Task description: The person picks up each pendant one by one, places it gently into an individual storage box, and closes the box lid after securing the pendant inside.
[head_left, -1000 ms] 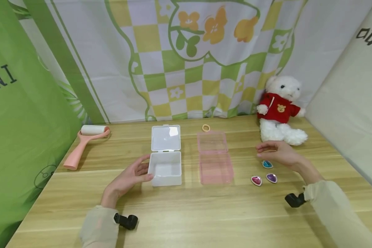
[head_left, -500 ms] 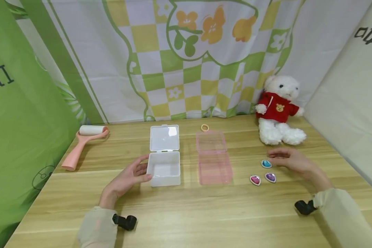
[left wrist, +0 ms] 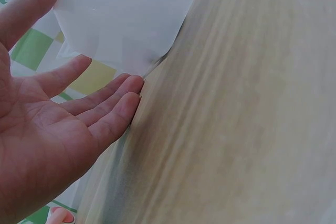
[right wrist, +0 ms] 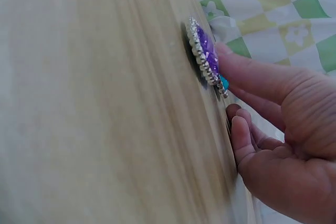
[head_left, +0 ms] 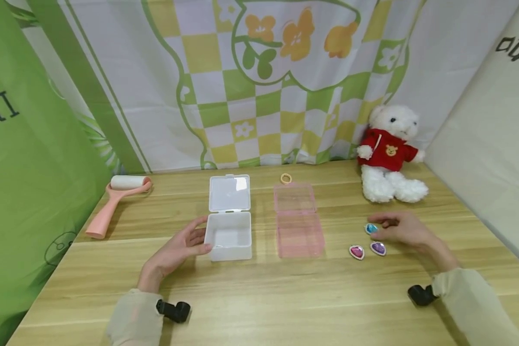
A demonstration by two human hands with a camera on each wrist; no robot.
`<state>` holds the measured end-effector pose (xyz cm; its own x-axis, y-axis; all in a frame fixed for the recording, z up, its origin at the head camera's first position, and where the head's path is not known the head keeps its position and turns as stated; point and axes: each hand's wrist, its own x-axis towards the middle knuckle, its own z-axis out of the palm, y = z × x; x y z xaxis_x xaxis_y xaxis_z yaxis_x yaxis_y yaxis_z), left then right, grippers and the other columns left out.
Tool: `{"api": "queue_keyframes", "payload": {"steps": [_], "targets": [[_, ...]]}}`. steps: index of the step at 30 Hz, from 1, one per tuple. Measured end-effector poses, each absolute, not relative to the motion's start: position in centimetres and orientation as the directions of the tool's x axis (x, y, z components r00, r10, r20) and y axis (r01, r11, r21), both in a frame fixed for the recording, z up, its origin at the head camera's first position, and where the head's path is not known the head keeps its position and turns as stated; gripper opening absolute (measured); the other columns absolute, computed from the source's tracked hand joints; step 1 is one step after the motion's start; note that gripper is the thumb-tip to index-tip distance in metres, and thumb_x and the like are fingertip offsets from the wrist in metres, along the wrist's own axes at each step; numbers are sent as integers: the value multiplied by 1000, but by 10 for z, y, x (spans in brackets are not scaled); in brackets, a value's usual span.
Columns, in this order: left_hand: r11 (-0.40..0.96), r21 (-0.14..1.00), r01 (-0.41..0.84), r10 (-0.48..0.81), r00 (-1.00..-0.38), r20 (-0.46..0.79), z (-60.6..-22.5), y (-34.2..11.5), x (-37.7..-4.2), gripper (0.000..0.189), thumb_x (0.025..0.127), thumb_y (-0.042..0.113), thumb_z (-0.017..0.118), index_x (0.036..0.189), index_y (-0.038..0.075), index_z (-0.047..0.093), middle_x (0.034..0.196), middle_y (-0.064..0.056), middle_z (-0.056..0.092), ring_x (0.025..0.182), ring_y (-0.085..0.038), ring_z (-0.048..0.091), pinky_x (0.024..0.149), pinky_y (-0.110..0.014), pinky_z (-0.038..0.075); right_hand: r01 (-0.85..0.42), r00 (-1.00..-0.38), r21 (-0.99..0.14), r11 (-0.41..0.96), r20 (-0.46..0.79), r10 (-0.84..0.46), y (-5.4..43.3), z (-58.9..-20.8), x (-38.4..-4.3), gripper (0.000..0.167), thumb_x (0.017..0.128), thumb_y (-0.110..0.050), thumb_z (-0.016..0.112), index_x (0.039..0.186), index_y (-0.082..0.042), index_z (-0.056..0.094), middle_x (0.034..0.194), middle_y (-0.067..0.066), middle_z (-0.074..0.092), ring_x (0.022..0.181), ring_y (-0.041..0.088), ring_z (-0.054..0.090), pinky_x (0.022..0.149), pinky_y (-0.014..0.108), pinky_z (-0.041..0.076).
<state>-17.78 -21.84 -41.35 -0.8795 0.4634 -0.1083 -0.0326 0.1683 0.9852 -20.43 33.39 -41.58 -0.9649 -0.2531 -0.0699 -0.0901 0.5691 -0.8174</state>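
A white lidded plastic box (head_left: 230,252) stands with its lid up. My left hand (head_left: 177,252) touches its left side with spread, fairly straight fingers, the thumb at the front left corner. To the right lie three heart-shaped gems with pearly rims: a blue gem (head_left: 370,228), a pink gem (head_left: 356,252) and a purple gem (head_left: 378,248). My right hand (head_left: 408,232) has thumb and index finger at either edge of the blue gem, which still lies at the table. In the right wrist view, the purple gem (right wrist: 206,53) partly hides the blue gem (right wrist: 224,83).
A pink transparent box (head_left: 300,235), lid laid back, stands between the white box and the gems. Behind it lies a small wooden ring (head_left: 286,179). A lint roller (head_left: 112,204) rests at the far left. A white teddy bear (head_left: 391,151) sits at the back right.
My right hand came down and moved rightward past the blue gem, then slid left until thumb and index finger met its edges. My left hand stays at the white box.
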Motion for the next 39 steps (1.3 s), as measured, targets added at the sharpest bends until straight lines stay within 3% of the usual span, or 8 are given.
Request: {"api": "queue_keyframes", "payload": {"steps": [17,24,29,35,39], "targets": [[158,987,-32,470,-877,-104,-410,-219,-178,81,91,14,66,152,5,13,148,-31,28,135,-44,29,103,-42,38,-101,-971,-758,644,-65,-229,326,-413,-208,47,77,-16,81,116,6,65,92,5,62,80,8,47,65,21,42],[159,986,-41,465,-878,-111,-412,-218,-177,82,91,15,67,152,6,14,148,-30,28,135,-44,30,103,-43,39,-187,-962,-691,698,-17,-274,327,-413,-206,42,79,-21,80,113,1,69,97,7,69,76,5,51,64,22,44],[157,987,-38,465,-879,-108,-412,-217,-177,82,91,15,67,152,6,14,148,-30,28,135,-44,30,103,-44,38,-178,-959,-665,725,-48,-279,325,-407,-207,43,80,-27,79,114,-2,69,94,5,69,77,6,53,64,23,44],[151,988,-24,476,-874,-94,-412,-217,-178,81,91,14,66,152,5,14,149,-29,28,136,-43,29,105,-46,37,-172,-944,-716,677,-77,-321,323,-392,-209,41,85,-21,74,117,3,65,106,15,68,88,15,61,71,25,51],[151,988,-26,476,-874,-95,-413,-218,-178,81,91,13,66,152,5,14,148,-30,28,136,-43,29,105,-46,37,-163,-937,-754,636,-84,-340,315,-377,-211,41,86,-19,73,119,5,63,111,18,66,89,14,64,73,27,53]]}}
